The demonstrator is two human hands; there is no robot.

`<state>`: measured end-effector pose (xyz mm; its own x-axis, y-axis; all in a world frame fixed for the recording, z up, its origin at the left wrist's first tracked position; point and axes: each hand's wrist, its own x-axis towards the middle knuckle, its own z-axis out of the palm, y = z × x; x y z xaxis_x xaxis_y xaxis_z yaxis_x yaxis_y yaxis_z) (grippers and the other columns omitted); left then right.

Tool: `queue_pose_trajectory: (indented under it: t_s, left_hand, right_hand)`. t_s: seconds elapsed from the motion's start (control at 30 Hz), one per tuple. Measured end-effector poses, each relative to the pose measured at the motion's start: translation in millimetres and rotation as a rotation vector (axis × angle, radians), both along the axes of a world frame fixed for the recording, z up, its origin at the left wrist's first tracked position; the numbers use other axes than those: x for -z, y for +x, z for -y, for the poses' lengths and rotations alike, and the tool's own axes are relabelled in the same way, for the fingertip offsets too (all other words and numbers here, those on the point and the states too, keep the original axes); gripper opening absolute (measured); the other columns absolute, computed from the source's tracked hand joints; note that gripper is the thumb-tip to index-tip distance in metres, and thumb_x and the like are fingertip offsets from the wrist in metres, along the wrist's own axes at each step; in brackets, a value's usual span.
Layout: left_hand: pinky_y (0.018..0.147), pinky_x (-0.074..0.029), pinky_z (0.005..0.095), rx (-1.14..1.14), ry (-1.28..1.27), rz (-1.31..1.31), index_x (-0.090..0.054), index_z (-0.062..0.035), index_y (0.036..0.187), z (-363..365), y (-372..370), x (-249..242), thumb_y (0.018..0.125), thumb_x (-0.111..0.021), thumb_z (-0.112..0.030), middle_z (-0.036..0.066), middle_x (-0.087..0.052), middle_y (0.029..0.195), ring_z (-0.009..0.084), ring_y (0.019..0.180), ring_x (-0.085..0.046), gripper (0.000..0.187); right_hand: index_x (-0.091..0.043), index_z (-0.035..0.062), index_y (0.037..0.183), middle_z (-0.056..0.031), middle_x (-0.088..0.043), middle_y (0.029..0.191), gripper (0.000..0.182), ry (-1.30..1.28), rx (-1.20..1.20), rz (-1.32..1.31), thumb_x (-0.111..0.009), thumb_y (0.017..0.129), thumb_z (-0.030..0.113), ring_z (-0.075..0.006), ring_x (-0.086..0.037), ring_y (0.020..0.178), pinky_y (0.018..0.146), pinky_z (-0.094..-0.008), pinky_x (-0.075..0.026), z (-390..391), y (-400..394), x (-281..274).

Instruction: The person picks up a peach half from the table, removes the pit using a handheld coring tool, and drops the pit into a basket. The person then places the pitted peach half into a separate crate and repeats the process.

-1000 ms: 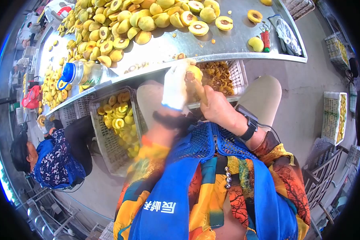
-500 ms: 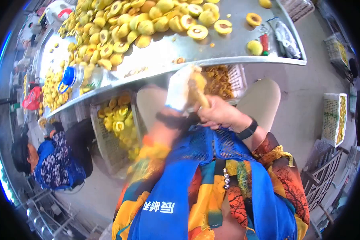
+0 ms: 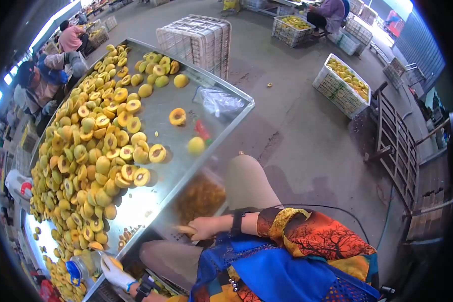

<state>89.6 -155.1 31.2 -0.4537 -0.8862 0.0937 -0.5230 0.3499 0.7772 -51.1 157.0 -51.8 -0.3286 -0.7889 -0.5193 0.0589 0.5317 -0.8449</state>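
The right hand (image 3: 202, 227), bare, had its grip curled shut around a short wooden-handled tool (image 3: 185, 229), its working end too small to make out. It sat just below the worktop's edge, over a plastic crate of brownish, wrinkled pits (image 3: 202, 197). The left hand (image 3: 115, 272), in a white fabric glove, was closed on a smooth yellow peach half (image 3: 116, 262) at the worktop's near edge, beside a clear plastic bottle with a blue cap (image 3: 80, 267).

The worktop (image 3: 186, 100) was a long sheet of dull, scuffed steel with a raised rim. A broad heap of rounded peach halves (image 3: 93, 151), glossy yellow with reddish hollowed centres, covered most of it. One whole peach (image 3: 196, 145) lay apart near the edge, beside a crumpled clear plastic bag (image 3: 219, 100).
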Motion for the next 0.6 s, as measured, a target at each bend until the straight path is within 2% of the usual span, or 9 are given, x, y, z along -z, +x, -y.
queue_pose_trajectory:
  t_s: [0.03,0.1,0.13,0.27,0.33,0.37,0.53,0.57,0.6]
  left_hand:
    - [0.090,-0.042,0.0330,-0.014,-0.228,0.377,-0.055,0.0051,0.114,4,1,-14,0.087,-0.053,-0.038,0.020,-0.057,0.115,0.0280,0.104,-0.056,0.051]
    - [0.088,-0.043,0.0366,-0.136,-0.468,0.640,-0.054,0.0046,0.116,1,-3,-24,0.087,-0.055,-0.034,0.022,-0.057,0.113,0.0312,0.105,-0.056,0.048]
    - [0.089,-0.043,0.0361,-0.004,-0.407,0.482,-0.053,0.0045,0.117,15,-15,-9,0.087,-0.055,-0.033,0.022,-0.057,0.114,0.0305,0.105,-0.056,0.048]
    - [0.089,-0.042,0.0321,0.497,-0.025,0.128,-0.052,0.0021,0.119,-60,-136,-9,0.087,-0.056,-0.020,0.020,-0.059,0.111,0.0273,0.102,-0.057,0.039]
    - [0.082,-0.046,0.0367,0.775,-0.013,0.438,-0.054,-0.0103,0.120,-90,-197,-2,0.082,-0.057,-0.036,0.019,-0.063,0.098,0.0287,0.093,-0.061,0.045]
    - [0.081,-0.047,0.0404,0.837,-0.432,0.505,-0.057,-0.0125,0.115,-104,-218,15,0.079,-0.057,-0.043,0.020,-0.063,0.095,0.0336,0.092,-0.061,0.047]
    - [0.079,-0.048,0.0406,0.875,-0.419,0.505,-0.067,-0.0110,0.090,-110,-277,43,0.073,-0.060,-0.040,0.016,-0.065,0.089,0.0325,0.087,-0.061,0.034]
    - [0.079,-0.049,0.0384,0.910,-0.403,0.502,-0.068,-0.0109,0.090,-109,-275,35,0.072,-0.062,-0.038,0.015,-0.065,0.089,0.0308,0.087,-0.062,0.034]
    - [0.079,-0.049,0.0360,0.936,-0.288,0.451,-0.068,-0.0093,0.093,-108,-265,29,0.070,-0.065,-0.038,0.015,-0.066,0.090,0.0287,0.087,-0.062,0.037]
  right_hand:
    - [-0.053,-0.0005,0.093,-0.0161,-0.059,0.074,0.036,0.013,-0.003,-0.102,-0.065,0.075,0.029,-0.0251,-0.058,0.057,0.050,-0.0354,-0.046,-3,0,4]
    - [-0.052,-0.0020,0.098,-0.0213,-0.061,0.083,0.039,0.036,-0.019,-0.301,-0.062,0.078,0.029,-0.0336,-0.061,0.076,0.068,-0.0404,-0.048,-7,5,11]
    - [-0.052,-0.0020,0.101,-0.0229,-0.061,0.089,0.041,0.107,-0.003,-0.203,-0.063,0.078,0.030,-0.0372,-0.059,0.086,0.075,-0.0426,-0.046,-3,4,7]
    - [-0.054,-0.0023,0.093,-0.0227,-0.061,0.082,0.033,-0.062,0.198,-0.304,-0.062,0.077,0.026,-0.0356,-0.061,0.077,0.069,-0.0412,-0.048,-7,3,-12]
    - [-0.054,-0.0019,0.093,-0.0230,-0.061,0.080,0.032,-0.056,0.236,-0.353,-0.061,0.077,0.025,-0.0361,-0.061,0.076,0.068,-0.0426,-0.048,-11,2,-11]
    - [-0.054,-0.0017,0.093,-0.0232,-0.061,0.079,0.032,-0.059,0.251,-0.384,-0.061,0.077,0.025,-0.0364,-0.060,0.076,0.068,-0.0433,-0.047,-13,1,-12]
    - [-0.053,-0.0015,0.091,-0.0226,-0.060,0.078,0.035,-0.010,0.377,-0.352,-0.063,0.078,0.029,-0.0320,-0.061,0.073,0.066,-0.0380,-0.047,-38,-8,-54]
    - [-0.052,-0.0009,0.089,-0.0189,-0.059,0.074,0.033,-0.012,0.433,-0.404,-0.065,0.078,0.027,-0.0233,-0.060,0.068,0.062,-0.0358,-0.047,-38,-10,-57]
    - [-0.048,0.0000,0.106,-0.0183,-0.061,0.078,0.041,-0.016,0.463,-0.330,-0.061,0.080,0.029,-0.0269,-0.061,0.072,0.065,-0.0367,-0.048,-39,-12,-53]
